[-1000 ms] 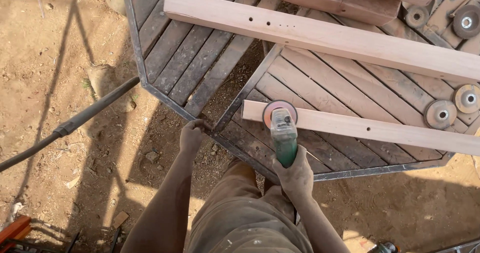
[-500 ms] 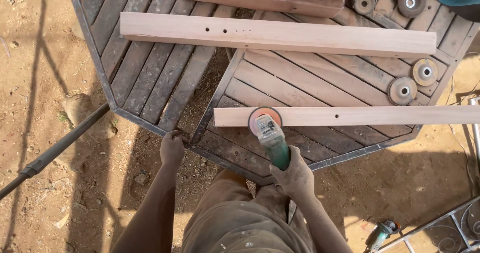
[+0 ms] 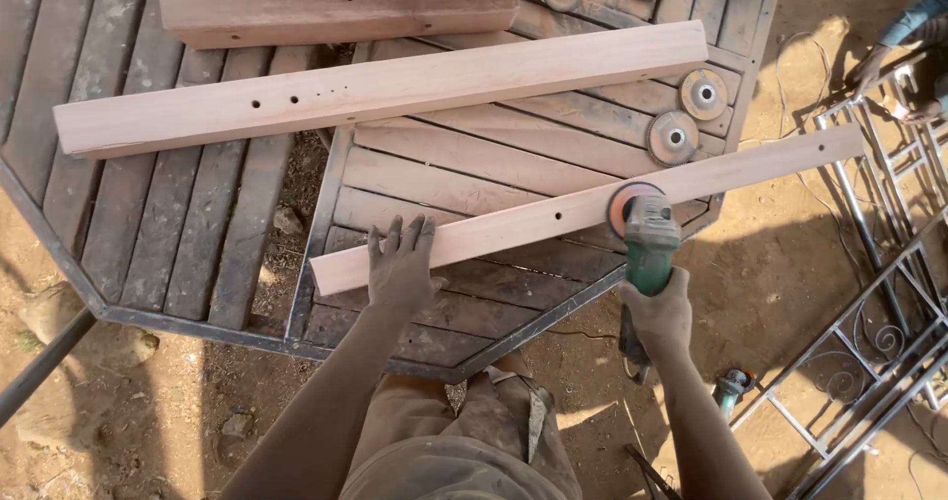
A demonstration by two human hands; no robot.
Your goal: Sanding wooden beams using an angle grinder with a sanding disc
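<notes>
My left hand [image 3: 400, 263] presses flat, fingers spread, on the near end of the long wooden slat [image 3: 592, 207] lying across the slatted table [image 3: 197, 233]. My right hand [image 3: 660, 312] grips the green angle grinder [image 3: 644, 235], its disc touching the slat.

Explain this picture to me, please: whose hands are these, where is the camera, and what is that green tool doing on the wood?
The camera sits on a person's head and looks down, so the arms are the person's own. The left hand presses flat on a long pale wooden bar lying across a slatted wooden table with a dark metal frame. The right hand grips a green angle grinder, its disc against the bar. A thicker drilled beam and spare grinder discs lie farther up the table. Metal grilles lie on the ground at right.
</notes>
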